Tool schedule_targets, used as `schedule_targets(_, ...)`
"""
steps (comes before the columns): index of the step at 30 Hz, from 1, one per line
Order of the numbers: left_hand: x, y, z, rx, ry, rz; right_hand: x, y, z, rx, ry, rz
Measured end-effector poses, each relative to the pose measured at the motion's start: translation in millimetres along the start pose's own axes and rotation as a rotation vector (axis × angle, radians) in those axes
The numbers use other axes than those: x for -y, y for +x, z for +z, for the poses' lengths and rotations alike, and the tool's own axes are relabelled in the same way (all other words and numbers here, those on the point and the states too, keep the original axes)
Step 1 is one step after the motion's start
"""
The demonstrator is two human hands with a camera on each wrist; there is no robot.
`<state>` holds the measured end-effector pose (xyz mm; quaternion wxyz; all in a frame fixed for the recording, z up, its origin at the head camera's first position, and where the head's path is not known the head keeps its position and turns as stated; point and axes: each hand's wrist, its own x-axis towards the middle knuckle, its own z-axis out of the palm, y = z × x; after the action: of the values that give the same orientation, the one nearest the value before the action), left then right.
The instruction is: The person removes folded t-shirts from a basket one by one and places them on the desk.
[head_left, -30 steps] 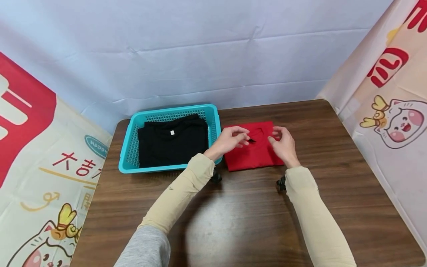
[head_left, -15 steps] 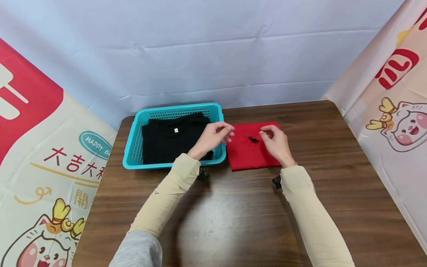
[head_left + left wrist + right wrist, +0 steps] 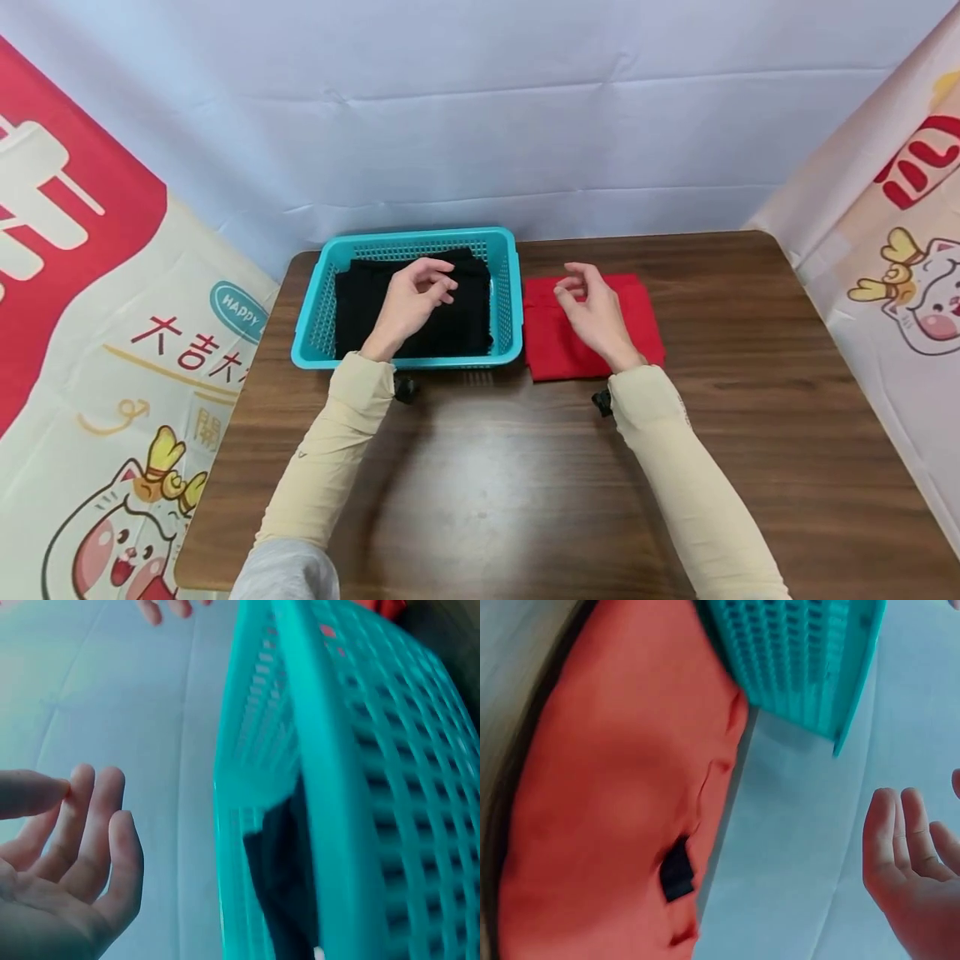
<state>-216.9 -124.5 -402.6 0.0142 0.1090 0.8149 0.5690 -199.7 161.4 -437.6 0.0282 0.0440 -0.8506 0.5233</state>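
Observation:
A folded black shirt (image 3: 465, 325) lies inside a turquoise plastic basket (image 3: 450, 362) in the head view. Over it hovers my left hand (image 3: 412, 296), fingers loosely bent and holding nothing. To the basket's right, a folded red shirt (image 3: 637, 321) lies on the table. My right hand (image 3: 594, 312) hangs above this shirt, also holding nothing, its fingers relaxed. The left wrist view has the left hand (image 3: 75, 870) beside the basket's holed wall (image 3: 420, 825). In the right wrist view, a small black label (image 3: 676, 870) shows on the red shirt.
Both shirts' surroundings are a brown wooden table (image 3: 510, 500). A pale cloth backdrop (image 3: 480, 150) hangs behind it. Printed cloths with cartoon cats flank the left (image 3: 127, 517) and right (image 3: 922, 283) sides. The basket stands near the table's back edge.
My left hand has moved left, from over the red shirt to over the black shirt in the basket. The right hand has shifted left above the red shirt. The head view has turned slightly.

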Motion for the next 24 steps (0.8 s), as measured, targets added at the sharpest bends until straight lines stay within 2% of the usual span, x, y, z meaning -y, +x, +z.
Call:
schedule_targets(5, 13.0, -10.2, -23.1, -0.075, 0.112, 0.003, 13, 2.7, 16, 0.029, 0.001, -0.038)
schedule_targets(11, 29.6, -20.1, -47.0, -0.184, 0.194, -0.012, 28, 5.6, 35, 0.092, 0.039, -0.065)
schedule_targets(18, 51.6, -29.8, -64.5, -0.237, 0.266, -0.123, 35, 4.2, 54, 0.209, 0.064, -0.087)
schedule_targets(24, 67.2, -34.4, -81.4, -0.279, 0.327, -0.228, 41, 3.0, 77, 0.267, 0.055, -0.099)
